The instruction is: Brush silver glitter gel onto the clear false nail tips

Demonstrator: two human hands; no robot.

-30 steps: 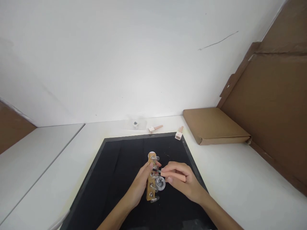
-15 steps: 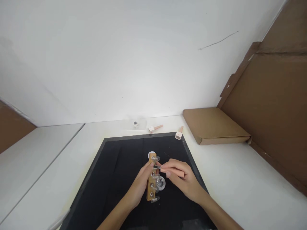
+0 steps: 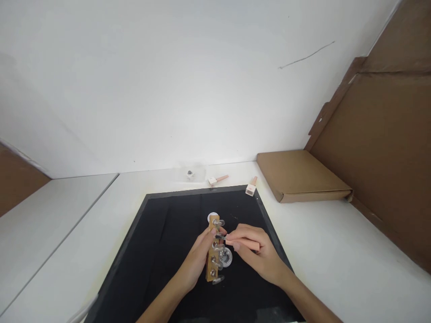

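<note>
Brush [image 3: 243, 243] nearer, within right grip [image 3: 256, 255]

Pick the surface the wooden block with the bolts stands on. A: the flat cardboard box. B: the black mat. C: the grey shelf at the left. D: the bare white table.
B: the wooden block, steadied by the left hand, stands on the black mat, while the right hand holds a pink tool to one of its bolts; the cardboard box lies off to the right.
</note>
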